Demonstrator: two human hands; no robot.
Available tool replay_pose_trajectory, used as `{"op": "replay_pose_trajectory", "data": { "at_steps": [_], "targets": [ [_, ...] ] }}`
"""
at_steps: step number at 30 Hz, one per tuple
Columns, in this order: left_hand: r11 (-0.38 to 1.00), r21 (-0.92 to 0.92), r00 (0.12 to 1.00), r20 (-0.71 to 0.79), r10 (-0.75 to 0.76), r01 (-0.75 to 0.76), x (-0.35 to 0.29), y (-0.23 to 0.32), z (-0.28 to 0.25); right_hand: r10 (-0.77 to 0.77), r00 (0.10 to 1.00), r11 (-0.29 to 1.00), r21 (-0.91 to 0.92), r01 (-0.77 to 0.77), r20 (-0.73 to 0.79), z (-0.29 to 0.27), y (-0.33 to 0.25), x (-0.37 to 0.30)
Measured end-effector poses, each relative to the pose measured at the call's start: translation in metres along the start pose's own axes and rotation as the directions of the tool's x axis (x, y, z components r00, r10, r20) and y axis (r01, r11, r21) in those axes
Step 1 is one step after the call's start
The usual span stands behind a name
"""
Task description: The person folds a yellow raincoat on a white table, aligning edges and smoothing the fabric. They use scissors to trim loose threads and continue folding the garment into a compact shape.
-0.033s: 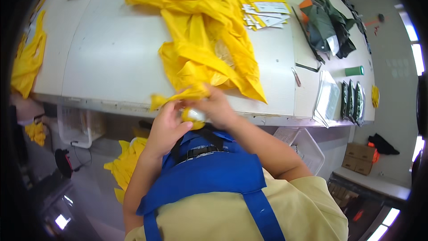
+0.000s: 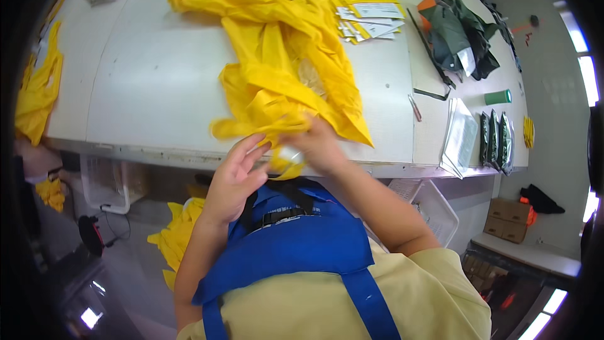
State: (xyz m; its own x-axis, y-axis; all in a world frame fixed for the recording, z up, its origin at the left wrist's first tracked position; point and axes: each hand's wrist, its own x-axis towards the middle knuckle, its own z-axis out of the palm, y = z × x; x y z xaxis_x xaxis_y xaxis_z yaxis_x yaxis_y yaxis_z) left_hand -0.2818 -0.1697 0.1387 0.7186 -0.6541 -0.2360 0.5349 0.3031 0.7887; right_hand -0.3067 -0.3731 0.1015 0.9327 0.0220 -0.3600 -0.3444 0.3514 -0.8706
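Observation:
A crumpled yellow garment (image 2: 283, 56) lies spread across the white table (image 2: 157, 82), and its near end hangs over the front edge. My right hand (image 2: 318, 145) is shut on that near end, together with a small pale, blurred thing (image 2: 290, 154). My left hand (image 2: 236, 176) is just to its left below the table edge, fingers apart and palm turned toward the fabric, holding nothing. A blue apron (image 2: 296, 245) covers my chest below both hands.
Yellow flat bags and white paper sheets (image 2: 368, 19) lie at the back. A dark green and orange jacket (image 2: 456, 34), a green cylinder (image 2: 497, 96), clear and dark packets (image 2: 478, 138) sit right. More yellow fabric (image 2: 38, 94) drapes the left edge. White baskets (image 2: 113, 182) stand under the table.
My left hand has come slightly off the pale thing and its fingers have spread. My right hand still holds the fabric end.

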Motion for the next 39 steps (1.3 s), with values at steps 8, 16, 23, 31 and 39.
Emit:
{"op": "replay_pose_trajectory", "data": {
  "at_steps": [8, 16, 23, 31, 39],
  "targets": [
    [0.866, 0.430, 0.930, -0.354, -0.098, 0.254, 0.037, -0.022, -0.017, -0.588, 0.302, 0.708, -0.297, 0.641, -0.751, -0.248, -0.241, -0.007],
    [0.517, 0.796, 0.767, -0.534, 0.355, 0.315, 0.074, -0.087, -0.078, -0.333, 0.582, 0.911, -0.094, 0.402, -0.741, -0.463, -0.299, 0.013],
    [0.853, 0.226, 0.612, -0.780, -0.131, 0.471, 0.112, -0.049, -0.048, -0.574, 0.816, 0.325, -0.933, 0.152, -0.067, -0.184, -0.033, 0.091],
    [0.938, 0.306, 0.935, -0.352, -0.047, 0.163, 0.088, 0.009, -0.100, -0.194, 0.981, 0.195, -0.979, 0.058, 0.020, -0.115, -0.012, 0.071],
    [0.610, 0.792, 0.984, 0.082, -0.155, 0.030, 0.119, -0.045, -0.020, -0.326, 0.927, 0.652, -0.754, 0.078, -0.187, -0.056, -0.106, 0.063]
  ]
}}
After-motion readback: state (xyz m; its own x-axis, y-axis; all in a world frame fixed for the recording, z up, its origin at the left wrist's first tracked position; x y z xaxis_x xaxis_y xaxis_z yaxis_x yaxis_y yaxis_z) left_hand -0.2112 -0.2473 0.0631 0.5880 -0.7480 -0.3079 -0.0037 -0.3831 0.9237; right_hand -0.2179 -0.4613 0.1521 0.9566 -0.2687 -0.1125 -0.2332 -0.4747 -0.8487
